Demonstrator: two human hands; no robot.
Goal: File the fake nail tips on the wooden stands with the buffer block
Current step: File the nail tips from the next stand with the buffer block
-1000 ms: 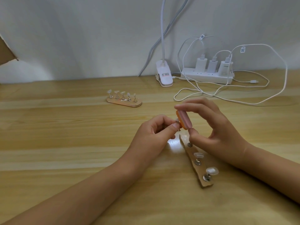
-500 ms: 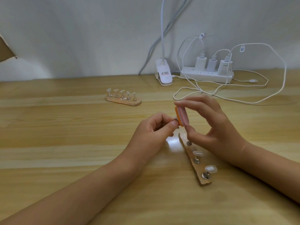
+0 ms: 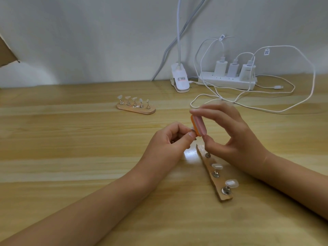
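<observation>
Orange-pink buffer block [image 3: 198, 126] upright, top tilted left, pinched by R hand [image 3: 236, 139]; L hand [image 3: 168, 144] pinches nail tip [image 3: 192, 128].

My right hand [image 3: 236, 139] has slid the buffer block [image 3: 198, 126] slightly up and closer to my left hand [image 3: 170, 144], across the nail tip [image 3: 192, 128] pinched there. More of the block's orange side shows now.

Right hand [image 3: 236, 137] presses buffer block [image 3: 198, 125] against left hand's [image 3: 168, 144] nail tip [image 3: 192, 128].
</observation>
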